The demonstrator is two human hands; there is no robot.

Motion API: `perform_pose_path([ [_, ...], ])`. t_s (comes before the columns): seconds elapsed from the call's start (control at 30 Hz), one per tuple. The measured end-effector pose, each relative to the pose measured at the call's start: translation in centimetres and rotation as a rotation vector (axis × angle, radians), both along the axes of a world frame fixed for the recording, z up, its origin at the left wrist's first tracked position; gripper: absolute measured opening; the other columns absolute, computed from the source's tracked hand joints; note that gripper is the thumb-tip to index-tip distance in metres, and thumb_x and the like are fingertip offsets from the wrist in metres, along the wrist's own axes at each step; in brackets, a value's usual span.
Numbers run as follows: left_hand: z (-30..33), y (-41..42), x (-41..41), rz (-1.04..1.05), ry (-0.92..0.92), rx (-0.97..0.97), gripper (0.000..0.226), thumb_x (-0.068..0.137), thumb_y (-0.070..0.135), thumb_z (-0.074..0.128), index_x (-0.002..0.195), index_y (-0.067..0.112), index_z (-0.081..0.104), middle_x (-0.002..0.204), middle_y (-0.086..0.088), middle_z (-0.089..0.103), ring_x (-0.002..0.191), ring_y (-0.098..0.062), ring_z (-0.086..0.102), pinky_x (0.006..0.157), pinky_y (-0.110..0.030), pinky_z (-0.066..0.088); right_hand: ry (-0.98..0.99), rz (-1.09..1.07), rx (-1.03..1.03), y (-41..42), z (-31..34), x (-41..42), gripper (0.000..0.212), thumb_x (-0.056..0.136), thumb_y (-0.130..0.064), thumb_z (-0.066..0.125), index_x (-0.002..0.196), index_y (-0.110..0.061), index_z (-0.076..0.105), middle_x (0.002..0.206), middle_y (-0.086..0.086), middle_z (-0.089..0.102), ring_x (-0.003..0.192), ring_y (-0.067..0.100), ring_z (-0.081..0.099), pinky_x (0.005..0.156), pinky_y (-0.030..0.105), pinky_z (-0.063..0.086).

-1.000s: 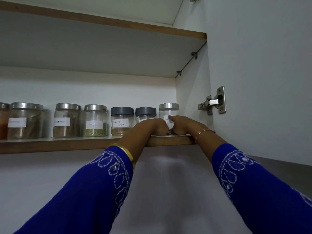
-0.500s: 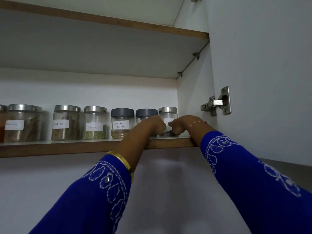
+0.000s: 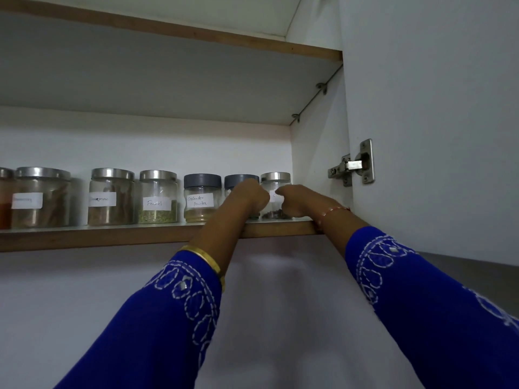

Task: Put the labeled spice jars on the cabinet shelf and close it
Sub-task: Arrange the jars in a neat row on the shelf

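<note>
A row of labeled spice jars stands on the cabinet shelf (image 3: 112,237). From the left come steel-lidded jars (image 3: 42,197), (image 3: 111,196), a "Fennel" jar (image 3: 158,197), a grey-lidded "Coriander Powder" jar (image 3: 201,197) and another grey-lidded jar (image 3: 238,179). The rightmost steel-lidded jar (image 3: 275,189) stands by the cabinet's side wall. My left hand (image 3: 251,196) and my right hand (image 3: 295,199) flank it with curled fingers and hold its sides. My left hand hides most of the second grey-lidded jar. The cabinet door (image 3: 435,122) stands open on the right.
An upper shelf (image 3: 168,29) hangs above the jars. A metal hinge (image 3: 354,165) joins the door to the side wall. A jar with red contents (image 3: 4,200) is cut off at the left edge. White wall lies below the shelf.
Both hands and the rightmost jar have moved a little deeper onto the shelf, toward the side wall. The other jars have not moved.
</note>
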State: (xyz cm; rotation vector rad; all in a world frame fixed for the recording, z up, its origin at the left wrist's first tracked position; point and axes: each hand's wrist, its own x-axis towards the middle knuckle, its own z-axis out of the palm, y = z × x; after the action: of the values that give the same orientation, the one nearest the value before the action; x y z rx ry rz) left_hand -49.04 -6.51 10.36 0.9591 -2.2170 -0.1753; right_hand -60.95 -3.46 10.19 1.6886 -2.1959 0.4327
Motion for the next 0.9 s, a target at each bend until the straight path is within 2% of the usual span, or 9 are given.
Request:
perform_pose_path([
  [0.1, -0.2, 1.0, 0.5, -0.024, 0.099, -0.048, 0.033, 0.091, 0.003, 0.035, 0.110, -0.014, 0.055, 0.117, -0.026, 0.059, 0.108, -0.036, 0.056, 0.083, -0.036, 0.045, -0.004, 0.075, -0.149, 3.5, -0.5, 2.6, 0.043, 0.091, -0.007, 0.048, 0.133, -0.005, 0.048, 0.138, 0.016, 0.049, 0.126, 0.029, 0.047, 0.103, 0.031, 0.038],
  [0.17, -0.6, 1.6, 0.8, 0.000, 0.159, -0.108, 0.032, 0.088, 0.004, 0.038, 0.107, -0.013, 0.057, 0.112, -0.025, 0.062, 0.104, -0.036, 0.058, 0.077, -0.034, 0.045, -0.061, 0.021, -0.234, 4.0, -1.5, 2.3, 0.035, 0.092, -0.011, 0.048, 0.125, -0.004, 0.056, 0.133, 0.017, 0.054, 0.123, 0.029, 0.050, 0.099, 0.031, 0.040],
  [0.27, -1.2, 3.1, 1.4, 0.013, 0.224, -0.193, 0.032, 0.084, 0.006, 0.044, 0.108, -0.001, 0.064, 0.109, -0.017, 0.066, 0.100, -0.031, 0.060, 0.079, -0.033, 0.048, -0.131, 0.088, -0.335, 6.2, -2.7, 3.7, 0.034, 0.095, -0.021, 0.046, 0.116, 0.000, 0.062, 0.124, 0.019, 0.059, 0.114, 0.030, 0.055, 0.092, 0.032, 0.043],
  [0.37, -2.2, 4.2, 2.3, 0.030, 0.269, -0.249, 0.027, 0.083, 0.004, 0.044, 0.098, -0.005, 0.064, 0.101, -0.021, 0.067, 0.096, -0.035, 0.061, 0.075, -0.033, 0.047, -0.190, 0.058, -0.379, 6.5, -3.9, 3.9, 0.038, 0.098, -0.024, 0.036, 0.102, 0.002, 0.063, 0.112, 0.021, 0.064, 0.101, 0.031, 0.059, 0.072, 0.028, 0.038],
  [0.57, -5.1, 6.0, 5.2, -0.022, 0.274, -0.406, 0.034, 0.087, 0.006, 0.044, 0.115, 0.006, 0.063, 0.119, -0.016, 0.064, 0.109, -0.030, 0.059, 0.091, -0.035, 0.046, -0.102, 0.031, -0.437, 8.1, -5.3, 5.4, 0.039, 0.100, -0.022, 0.031, 0.092, 0.000, 0.062, 0.105, 0.021, 0.064, 0.098, 0.033, 0.059, 0.069, 0.029, 0.035],
  [0.63, -5.6, 6.3, 6.3, -0.044, 0.281, -0.419, 0.034, 0.088, 0.006, 0.045, 0.118, 0.005, 0.060, 0.124, -0.015, 0.060, 0.114, -0.028, 0.056, 0.094, -0.034, 0.043, -0.087, 0.030, -0.450, 8.7, -5.6, 5.7, 0.035, 0.100, -0.022, 0.032, 0.103, 0.001, 0.059, 0.117, 0.022, 0.057, 0.110, 0.035, 0.053, 0.081, 0.034, 0.040],
  [0.73, -6.4, 6.8, 8.4, -0.049, 0.182, -0.483, 0.034, 0.089, 0.007, 0.046, 0.121, 0.003, 0.057, 0.128, -0.015, 0.056, 0.118, -0.029, 0.052, 0.095, -0.036, 0.042, 0.018, -0.012, -0.447, 9.9, -6.1, 6.5, 0.042, 0.099, -0.023, 0.036, 0.134, -0.001, 0.042, 0.141, 0.022, 0.037, 0.130, 0.033, 0.035, 0.104, 0.038, 0.033],
  [0.8, -6.8, 7.2, 9.8, -0.046, 0.125, -0.520, 0.034, 0.089, 0.007, 0.046, 0.121, 0.002, 0.056, 0.129, -0.017, 0.055, 0.118, -0.032, 0.051, 0.095, -0.037, 0.042, 0.085, -0.031, -0.444, 11.0, -6.3, 7.4, 0.049, 0.098, -0.025, 0.037, 0.142, -0.003, 0.031, 0.150, 0.022, 0.025, 0.140, 0.033, 0.023, 0.113, 0.039, 0.024],
  [0.9, -7.0, 8.1, 11.9, -0.026, 0.092, -0.549, 0.036, 0.090, 0.009, 0.046, 0.124, 0.003, 0.054, 0.132, -0.016, 0.054, 0.119, -0.032, 0.051, 0.096, -0.038, 0.043, 0.100, -0.029, -0.465, 12.9, -6.0, 9.1, 0.052, 0.099, -0.027, 0.036, 0.145, -0.005, 0.025, 0.154, 0.020, 0.018, 0.144, 0.033, 0.013, 0.117, 0.040, 0.016],
])
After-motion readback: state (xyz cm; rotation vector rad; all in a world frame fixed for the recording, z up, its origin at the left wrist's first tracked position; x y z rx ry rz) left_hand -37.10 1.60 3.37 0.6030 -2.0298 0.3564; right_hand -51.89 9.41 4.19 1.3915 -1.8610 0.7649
